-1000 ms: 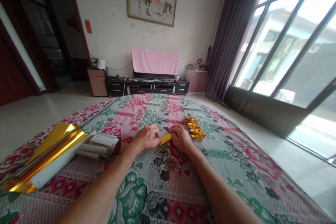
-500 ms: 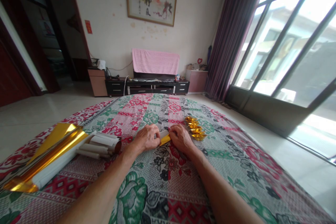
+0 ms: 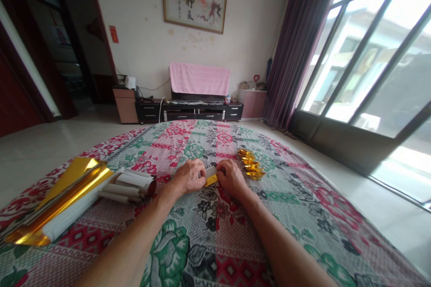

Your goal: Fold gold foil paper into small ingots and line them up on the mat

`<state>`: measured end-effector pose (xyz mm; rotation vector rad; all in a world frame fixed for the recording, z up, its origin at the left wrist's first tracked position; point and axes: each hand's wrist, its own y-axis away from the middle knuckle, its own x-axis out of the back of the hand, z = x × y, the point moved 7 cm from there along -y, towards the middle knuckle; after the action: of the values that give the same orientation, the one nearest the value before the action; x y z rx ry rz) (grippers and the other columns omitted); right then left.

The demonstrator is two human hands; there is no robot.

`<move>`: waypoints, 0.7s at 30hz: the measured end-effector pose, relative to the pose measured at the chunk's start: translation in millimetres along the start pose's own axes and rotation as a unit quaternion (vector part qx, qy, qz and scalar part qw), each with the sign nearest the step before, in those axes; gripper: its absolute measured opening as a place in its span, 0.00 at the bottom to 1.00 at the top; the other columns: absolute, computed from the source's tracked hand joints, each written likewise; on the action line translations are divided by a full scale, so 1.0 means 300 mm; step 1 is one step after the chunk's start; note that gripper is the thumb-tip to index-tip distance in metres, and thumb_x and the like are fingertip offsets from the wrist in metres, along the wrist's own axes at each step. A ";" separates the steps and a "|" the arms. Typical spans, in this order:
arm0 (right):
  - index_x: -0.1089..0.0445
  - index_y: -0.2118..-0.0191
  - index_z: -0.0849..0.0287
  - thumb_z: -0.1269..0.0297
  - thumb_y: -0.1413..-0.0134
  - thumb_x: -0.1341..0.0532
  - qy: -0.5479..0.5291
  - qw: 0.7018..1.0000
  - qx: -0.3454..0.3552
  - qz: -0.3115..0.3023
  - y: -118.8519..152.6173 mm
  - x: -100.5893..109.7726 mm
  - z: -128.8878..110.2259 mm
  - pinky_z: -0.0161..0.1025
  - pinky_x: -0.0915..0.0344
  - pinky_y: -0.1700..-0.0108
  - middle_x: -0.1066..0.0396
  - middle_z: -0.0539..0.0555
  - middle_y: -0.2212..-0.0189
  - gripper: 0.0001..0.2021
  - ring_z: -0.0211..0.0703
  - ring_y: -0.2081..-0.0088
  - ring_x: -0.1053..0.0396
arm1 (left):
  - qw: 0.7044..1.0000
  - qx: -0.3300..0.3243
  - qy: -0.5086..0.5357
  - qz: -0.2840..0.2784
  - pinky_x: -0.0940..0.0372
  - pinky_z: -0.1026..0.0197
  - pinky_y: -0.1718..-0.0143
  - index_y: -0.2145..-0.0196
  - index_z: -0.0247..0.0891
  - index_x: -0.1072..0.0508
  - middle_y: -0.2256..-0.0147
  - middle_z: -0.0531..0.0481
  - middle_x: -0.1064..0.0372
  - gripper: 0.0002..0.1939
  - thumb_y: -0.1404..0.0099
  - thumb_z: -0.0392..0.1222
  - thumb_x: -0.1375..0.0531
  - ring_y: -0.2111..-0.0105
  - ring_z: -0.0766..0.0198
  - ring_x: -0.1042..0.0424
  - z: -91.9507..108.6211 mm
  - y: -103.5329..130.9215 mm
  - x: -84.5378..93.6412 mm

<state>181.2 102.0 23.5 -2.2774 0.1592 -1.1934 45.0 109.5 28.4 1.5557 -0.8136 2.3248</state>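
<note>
A small piece of gold foil paper [image 3: 211,180], white on its other side, spans the gap between my hands just above the patterned cloth. My left hand [image 3: 190,175] pinches its left end, fingers curled. The right end is gripped by my right hand [image 3: 231,175], thumb and fingers pressed together. Just beyond my right hand stands a row of folded gold paper pieces [image 3: 250,164], nested closely. Farther left lie rolled sheets of gold foil paper [image 3: 79,188] and several white paper rolls [image 3: 126,186].
A floral cloth [image 3: 188,242] covers the rounded table. Past its far edge stand a low black cabinet [image 3: 202,111] and a screen under a pink towel [image 3: 200,78]. To the right are a purple curtain [image 3: 286,54] and glass doors [image 3: 370,63].
Both hands stay nearly in place. The gold strip's near face between them has shifted slightly and catches the light differently; nothing has been let go.
</note>
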 end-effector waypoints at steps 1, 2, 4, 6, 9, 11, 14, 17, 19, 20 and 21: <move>0.31 0.69 0.60 0.75 0.55 0.43 -0.001 1.000 0.005 0.000 0.002 0.001 -0.003 0.37 0.41 0.58 0.32 0.55 0.66 0.06 0.42 0.63 0.36 | 1.000 0.000 0.000 0.000 0.39 0.61 0.54 0.76 0.39 0.28 0.63 0.50 0.31 0.04 0.49 0.38 0.44 0.61 0.62 0.34 -0.001 0.000 -0.001; 0.31 0.69 0.60 0.75 0.55 0.43 -0.002 1.000 0.014 0.000 0.004 0.004 -0.008 0.37 0.41 0.58 0.32 0.55 0.65 0.06 0.42 0.63 0.36 | 1.000 0.002 0.001 0.000 0.39 0.61 0.54 0.76 0.39 0.28 0.63 0.50 0.32 0.04 0.49 0.38 0.43 0.61 0.62 0.34 -0.003 0.000 -0.002; 0.31 0.69 0.60 0.75 0.54 0.43 0.006 0.999 0.044 0.004 0.006 0.016 -0.029 0.37 0.41 0.57 0.33 0.55 0.63 0.06 0.42 0.61 0.37 | 1.000 0.004 0.001 -0.003 0.39 0.61 0.55 0.76 0.39 0.28 0.63 0.50 0.32 0.04 0.49 0.38 0.43 0.61 0.62 0.34 -0.005 0.001 -0.004; 0.30 0.67 0.58 0.75 0.54 0.43 0.029 0.996 0.079 0.004 0.008 0.027 -0.057 0.39 0.43 0.55 0.34 0.55 0.62 0.08 0.44 0.59 0.39 | 1.000 0.005 0.003 -0.005 0.39 0.60 0.55 0.76 0.39 0.28 0.63 0.51 0.32 0.04 0.49 0.38 0.43 0.61 0.62 0.34 -0.006 0.001 -0.005; 0.29 0.65 0.56 0.77 0.55 0.44 0.047 0.993 0.108 -0.019 0.010 0.030 -0.092 0.41 0.43 0.55 0.35 0.54 0.63 0.12 0.44 0.59 0.39 | 1.000 0.000 0.010 -0.005 0.39 0.59 0.55 0.76 0.39 0.28 0.63 0.50 0.32 0.04 0.49 0.40 0.42 0.61 0.61 0.34 -0.004 0.001 -0.003; 0.30 0.65 0.56 0.78 0.54 0.45 0.026 0.991 0.124 -0.041 0.015 0.023 -0.113 0.39 0.43 0.57 0.34 0.54 0.64 0.12 0.43 0.61 0.38 | 1.000 -0.003 0.013 -0.006 0.39 0.59 0.55 0.75 0.40 0.28 0.63 0.49 0.32 0.05 0.48 0.41 0.42 0.61 0.61 0.34 -0.001 0.000 -0.001; 0.31 0.66 0.58 0.78 0.52 0.46 -0.022 0.987 0.143 -0.072 0.028 0.005 -0.134 0.35 0.41 0.61 0.34 0.53 0.67 0.11 0.39 0.65 0.37 | 1.000 -0.002 0.016 -0.005 0.39 0.59 0.54 0.75 0.39 0.28 0.63 0.49 0.31 0.05 0.48 0.40 0.43 0.61 0.61 0.34 0.001 0.001 0.002; 0.32 0.71 0.59 0.76 0.51 0.46 -0.037 0.988 0.126 -0.075 0.036 -0.001 -0.133 0.32 0.42 0.65 0.35 0.52 0.71 0.08 0.37 0.68 0.37 | 1.000 -0.006 0.028 -0.005 0.40 0.58 0.53 0.76 0.39 0.28 0.62 0.49 0.31 0.05 0.48 0.38 0.44 0.60 0.61 0.33 0.000 0.003 0.005; 0.33 0.73 0.60 0.76 0.51 0.46 -0.036 0.991 0.110 -0.070 0.039 0.001 -0.130 0.31 0.43 0.66 0.36 0.51 0.72 0.07 0.36 0.69 0.37 | 0.999 -0.011 0.043 -0.014 0.39 0.59 0.53 0.76 0.39 0.27 0.61 0.49 0.31 0.05 0.49 0.38 0.43 0.60 0.61 0.33 -0.004 0.003 0.003; 0.33 0.74 0.60 0.76 0.51 0.45 -0.036 0.991 0.106 -0.071 0.040 0.001 -0.130 0.31 0.43 0.66 0.36 0.51 0.73 0.07 0.36 0.69 0.37 | 0.999 -0.011 0.049 -0.019 0.39 0.59 0.53 0.76 0.39 0.27 0.60 0.49 0.32 0.05 0.49 0.38 0.42 0.59 0.61 0.33 -0.007 0.003 0.002; 0.34 0.74 0.60 0.75 0.51 0.45 -0.036 0.991 0.105 -0.071 0.042 0.001 -0.133 0.31 0.43 0.66 0.36 0.51 0.73 0.06 0.36 0.69 0.37 | 0.998 -0.008 0.053 -0.025 0.39 0.59 0.53 0.75 0.39 0.26 0.60 0.49 0.32 0.04 0.50 0.38 0.42 0.59 0.60 0.33 -0.013 0.002 0.000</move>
<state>151.9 74.6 34.9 -2.1702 -0.1525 -1.1390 41.6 111.0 27.1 1.4156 -0.7578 2.3362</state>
